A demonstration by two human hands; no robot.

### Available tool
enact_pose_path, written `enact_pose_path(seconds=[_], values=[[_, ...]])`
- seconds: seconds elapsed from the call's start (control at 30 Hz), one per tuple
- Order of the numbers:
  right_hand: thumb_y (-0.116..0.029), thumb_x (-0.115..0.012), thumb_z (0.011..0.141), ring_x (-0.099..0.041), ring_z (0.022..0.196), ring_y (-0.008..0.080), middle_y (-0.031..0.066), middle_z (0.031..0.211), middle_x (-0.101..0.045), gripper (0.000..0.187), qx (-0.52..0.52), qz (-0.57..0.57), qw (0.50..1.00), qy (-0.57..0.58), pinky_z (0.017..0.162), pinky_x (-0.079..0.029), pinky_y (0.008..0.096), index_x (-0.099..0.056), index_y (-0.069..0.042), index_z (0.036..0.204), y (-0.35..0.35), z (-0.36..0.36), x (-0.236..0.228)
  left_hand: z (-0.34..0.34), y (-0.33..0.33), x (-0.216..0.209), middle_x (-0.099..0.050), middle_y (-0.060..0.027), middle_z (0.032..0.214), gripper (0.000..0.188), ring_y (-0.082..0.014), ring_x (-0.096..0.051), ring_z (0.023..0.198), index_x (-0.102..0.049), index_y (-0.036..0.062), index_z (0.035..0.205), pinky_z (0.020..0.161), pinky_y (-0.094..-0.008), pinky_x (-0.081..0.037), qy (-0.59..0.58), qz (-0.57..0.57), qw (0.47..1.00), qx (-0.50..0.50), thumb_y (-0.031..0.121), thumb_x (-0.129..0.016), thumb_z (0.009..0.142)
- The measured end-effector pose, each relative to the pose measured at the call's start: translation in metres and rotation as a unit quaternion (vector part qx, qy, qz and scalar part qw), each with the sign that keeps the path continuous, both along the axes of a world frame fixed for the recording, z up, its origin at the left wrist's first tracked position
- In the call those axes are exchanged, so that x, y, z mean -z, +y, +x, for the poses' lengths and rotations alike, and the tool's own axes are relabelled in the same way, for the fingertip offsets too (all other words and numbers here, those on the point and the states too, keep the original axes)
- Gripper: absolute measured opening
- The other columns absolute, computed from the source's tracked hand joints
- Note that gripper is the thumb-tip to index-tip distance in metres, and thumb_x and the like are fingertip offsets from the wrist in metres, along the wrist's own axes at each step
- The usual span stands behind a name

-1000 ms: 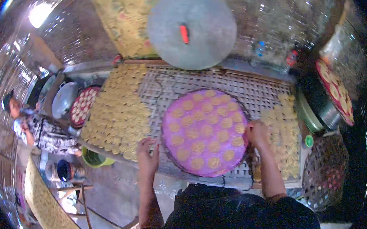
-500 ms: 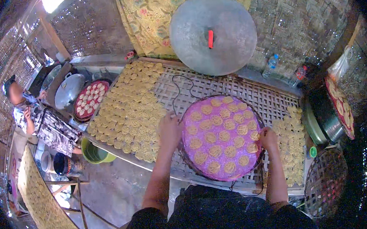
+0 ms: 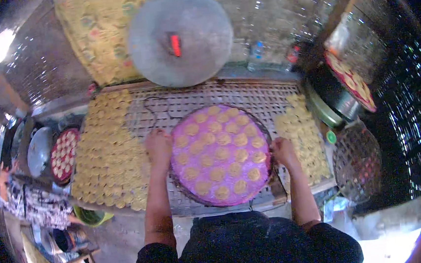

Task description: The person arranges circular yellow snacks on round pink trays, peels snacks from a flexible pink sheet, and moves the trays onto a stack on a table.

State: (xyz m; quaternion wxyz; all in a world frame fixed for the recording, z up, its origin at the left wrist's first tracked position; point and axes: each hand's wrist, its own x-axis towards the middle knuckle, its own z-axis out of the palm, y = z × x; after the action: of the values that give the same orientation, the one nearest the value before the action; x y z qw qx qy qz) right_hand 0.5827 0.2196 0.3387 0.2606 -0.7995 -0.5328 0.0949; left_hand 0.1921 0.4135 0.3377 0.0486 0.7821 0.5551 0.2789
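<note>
A round tray with a dark rim lies on a woven slatted rack in front of me. Pink cloth lines it, and many flat, round, noodle-like cakes are spread over the cloth. My left hand is closed at the tray's left rim, its fingertips blurred. On the opposite side, my right hand has its fingers curled on the right rim. A thin black cord loops over the slats just beyond my left hand.
More cakes cover the rack's left and right parts. Behind it leans a large metal lid. A dark pot and a basket stand right. At far left are another person and a green tub.
My view has turned to the right, so the rack and tray appear farther left and straighter. Both hands stay at the tray's sides. The tray shows no clear shift on the rack.
</note>
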Motion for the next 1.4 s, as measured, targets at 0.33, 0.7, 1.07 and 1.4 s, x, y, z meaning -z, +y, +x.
enact_pose_path(seconds=[0.33,0.7,1.07,1.4], values=[[-0.027,-0.058,0.08,-0.065,0.077,0.036,0.0219,0.081,-0.065,0.026,0.078,-0.089,0.993,-0.027,0.069,-0.051,0.0438,-0.066,-0.002,0.081,-0.023,-0.023,0.003,0.003,0.009,-0.003,-0.06,-0.0165,0.09,0.01,-0.034,-0.058,0.087,-0.061,0.005,0.082,0.076,-0.0437,-0.045,-0.089,-0.011,0.992,0.086,0.014,-0.063,0.078],[-0.028,-0.062,0.079,-0.064,0.083,0.0299,0.0183,0.087,-0.066,0.029,0.096,-0.043,0.992,0.075,0.074,-0.05,0.0396,-0.065,0.0,0.087,-0.019,-0.025,0.017,0.018,-0.005,-0.012,-0.06,-0.0187,0.082,0.013,-0.0377,-0.059,0.081,-0.054,0.0033,0.091,0.069,-0.0455,-0.046,-0.146,-0.069,0.981,0.11,0.016,-0.055,0.086],[-0.015,-0.067,0.084,-0.054,0.063,0.0082,0.0008,0.071,-0.062,0.013,-0.067,0.07,0.936,0.337,0.058,-0.044,0.0233,-0.065,-0.002,0.083,0.013,-0.076,-0.112,-0.015,-0.024,-0.059,-0.06,-0.0206,0.088,0.017,-0.04,-0.059,0.083,-0.054,0.0037,0.097,0.072,-0.0457,-0.046,-0.216,-0.056,0.972,0.068,0.018,-0.052,0.089],[-0.013,-0.063,0.084,-0.057,0.068,0.0105,0.0021,0.077,-0.064,0.012,-0.28,-0.029,0.875,0.394,0.062,-0.047,0.025,-0.066,-0.002,0.09,0.176,-0.215,-0.1,-0.228,-0.037,-0.097,-0.063,-0.0238,0.088,0.021,-0.0419,-0.061,0.081,-0.059,0.0021,0.092,0.069,-0.0471,-0.047,-0.131,0.054,0.971,-0.192,0.022,-0.056,0.087]])
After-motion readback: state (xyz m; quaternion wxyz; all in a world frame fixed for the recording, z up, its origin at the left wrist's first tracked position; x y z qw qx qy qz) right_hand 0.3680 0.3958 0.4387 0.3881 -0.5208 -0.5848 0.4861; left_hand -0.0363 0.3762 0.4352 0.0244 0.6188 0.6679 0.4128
